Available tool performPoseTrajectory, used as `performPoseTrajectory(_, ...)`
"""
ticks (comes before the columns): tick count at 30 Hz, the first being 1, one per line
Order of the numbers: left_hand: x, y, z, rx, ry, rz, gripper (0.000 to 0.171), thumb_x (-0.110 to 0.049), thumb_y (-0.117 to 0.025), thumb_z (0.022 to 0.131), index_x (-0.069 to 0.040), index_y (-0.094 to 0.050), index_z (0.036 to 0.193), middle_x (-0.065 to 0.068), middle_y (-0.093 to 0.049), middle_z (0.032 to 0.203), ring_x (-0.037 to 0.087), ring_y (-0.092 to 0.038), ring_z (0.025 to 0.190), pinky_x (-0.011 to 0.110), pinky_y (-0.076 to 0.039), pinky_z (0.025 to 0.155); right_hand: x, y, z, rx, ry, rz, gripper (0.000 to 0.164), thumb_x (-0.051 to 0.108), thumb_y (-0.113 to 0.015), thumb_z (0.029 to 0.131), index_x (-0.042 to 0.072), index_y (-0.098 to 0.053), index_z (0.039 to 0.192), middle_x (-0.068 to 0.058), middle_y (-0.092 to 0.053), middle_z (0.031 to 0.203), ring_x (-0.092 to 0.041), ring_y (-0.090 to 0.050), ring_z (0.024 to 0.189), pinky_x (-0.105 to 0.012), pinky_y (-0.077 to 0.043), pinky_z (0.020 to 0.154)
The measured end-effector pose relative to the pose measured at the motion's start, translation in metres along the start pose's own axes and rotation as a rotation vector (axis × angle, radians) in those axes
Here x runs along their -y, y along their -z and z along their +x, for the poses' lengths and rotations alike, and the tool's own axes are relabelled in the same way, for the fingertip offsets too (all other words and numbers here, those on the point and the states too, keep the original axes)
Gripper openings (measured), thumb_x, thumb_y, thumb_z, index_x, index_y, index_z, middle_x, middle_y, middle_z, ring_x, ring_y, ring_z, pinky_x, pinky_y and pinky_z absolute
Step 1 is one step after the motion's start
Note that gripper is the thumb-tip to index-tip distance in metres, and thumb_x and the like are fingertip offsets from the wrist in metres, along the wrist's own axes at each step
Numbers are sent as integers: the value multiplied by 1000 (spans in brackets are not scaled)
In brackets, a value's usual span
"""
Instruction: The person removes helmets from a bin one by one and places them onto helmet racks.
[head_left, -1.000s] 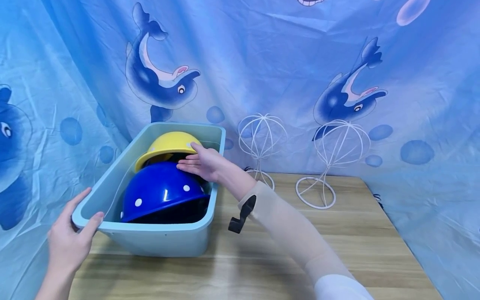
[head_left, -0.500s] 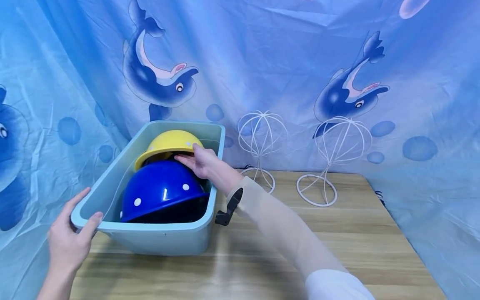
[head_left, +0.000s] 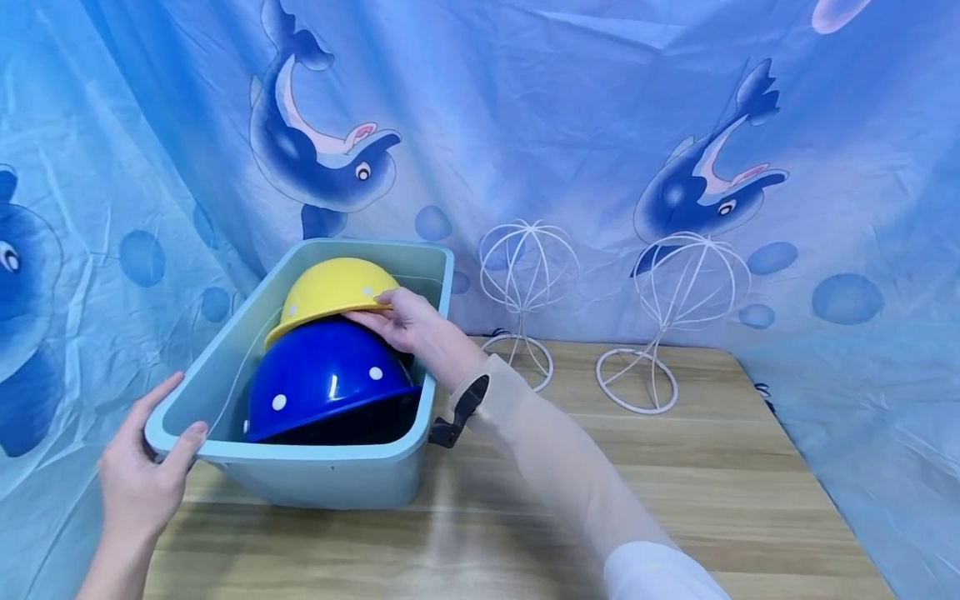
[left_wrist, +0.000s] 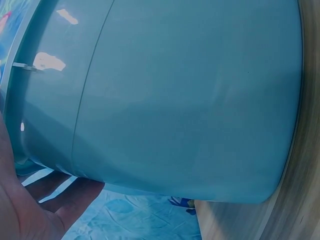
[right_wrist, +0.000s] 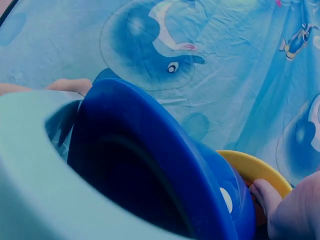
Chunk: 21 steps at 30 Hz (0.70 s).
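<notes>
A light blue-green plastic tub [head_left: 300,452] holds two hard hats. My left hand [head_left: 141,475] grips the tub's near left corner, thumb over the rim and fingers outside; the left wrist view shows those fingers against the outer wall. The yellow hard hat [head_left: 337,285] lies toward the back of the tub, tilted. My right hand [head_left: 405,319] pinches its right edge, thumb on the outside and fingers under the brim. In front of it, the blue hard hat [head_left: 322,379] leans with its dark hollow facing the near right; in the right wrist view its brim [right_wrist: 165,135] hides much of the tub.
Two white wire stands with round cage tops, a nearer-middle stand [head_left: 525,287] and a right stand [head_left: 663,325], are on the wooden table [head_left: 637,492] behind and right of the tub. A blue dolphin-print curtain [head_left: 540,125] hangs behind and on both sides.
My right hand has reached in and taken hold of the yellow hard hat's edge. The hat has tipped, its brim lower over the blue one. The left hand has kept its place.
</notes>
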<state>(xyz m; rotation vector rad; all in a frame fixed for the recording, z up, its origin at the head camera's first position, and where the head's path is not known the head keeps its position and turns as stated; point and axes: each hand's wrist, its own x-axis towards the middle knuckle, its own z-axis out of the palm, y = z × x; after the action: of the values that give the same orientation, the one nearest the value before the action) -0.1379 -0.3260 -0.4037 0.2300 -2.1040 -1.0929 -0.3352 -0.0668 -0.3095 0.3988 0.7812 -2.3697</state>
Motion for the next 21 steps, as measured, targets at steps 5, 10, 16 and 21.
performPoseTrajectory(5, 0, -3, 1, -8, -5, -20, 62, -8, -77, 85, -22, -68, 146, -15, -36, 48, -1, -33, 42, 18, -29, 46, 4, 0, -9, 32, 73, -122, 52, -10, -45, 103, 0, -40, 155, -27, -63, 133, -46, -57, 141, -49, -47, 117)
performPoseTrajectory(10, 0, -4, 1, -24, 5, -35, 61, -8, -76, 86, -22, -69, 145, -15, -38, 50, -1, -35, 44, 17, -30, 47, 9, 6, -21, 78, 111, -188, 54, -11, -44, 103, 2, -42, 155, -27, -58, 148, -44, -54, 144, -51, -43, 120)
performPoseTrajectory(16, 1, -7, -1, -56, -19, -52, 60, -9, -74, 85, -20, -70, 143, -20, -42, 56, -5, -38, 52, 13, -31, 53, 16, 10, -41, 185, 144, -263, 58, -14, -41, 101, 3, -41, 157, -26, -51, 157, -41, -48, 150, -54, -38, 122)
performPoseTrajectory(21, 3, -9, -3, -99, -32, -81, 58, -8, -71, 85, -18, -71, 142, -23, -44, 57, -6, -41, 57, 10, -32, 59, 27, 13, -63, 248, 170, -311, 55, -13, -42, 102, 0, -43, 155, -24, -47, 162, -39, -45, 153, -55, -34, 124)
